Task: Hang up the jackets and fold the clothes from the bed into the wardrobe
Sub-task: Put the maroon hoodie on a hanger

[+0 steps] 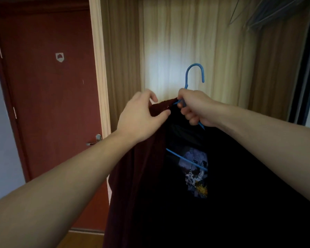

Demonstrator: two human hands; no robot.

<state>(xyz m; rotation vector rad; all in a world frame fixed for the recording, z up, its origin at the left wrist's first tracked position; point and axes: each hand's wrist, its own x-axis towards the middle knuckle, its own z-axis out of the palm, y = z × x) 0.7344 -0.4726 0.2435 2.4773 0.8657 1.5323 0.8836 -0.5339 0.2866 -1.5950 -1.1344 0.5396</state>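
**Jacket held up on a hanger, collar side being seated**

Head view. The right hand point(195, 108) is clenched round the neck of the blue hanger point(194, 74), just below its hook, which points upward and opens to the right. The dark jacket point(168, 203) hangs straight down from this grip, its long axis vertical, with a printed graphic showing on the dark cloth inside and the hanger's lower bar crossing in front of it. The left hand point(141, 117) pinches the maroon collar edge just left of the hanger neck, thumb and fingers curled on the cloth. Both hands are close together at the top of the garment. Spare hangers point(268, 13) show at upper right, above and to the right of the hook, in front of the curtain point(186, 42); the rail itself cannot be made out. Judged from this, the hook must travel up and rightward, and the right hand is the nearer one. A red door point(48, 95) stands to the left.
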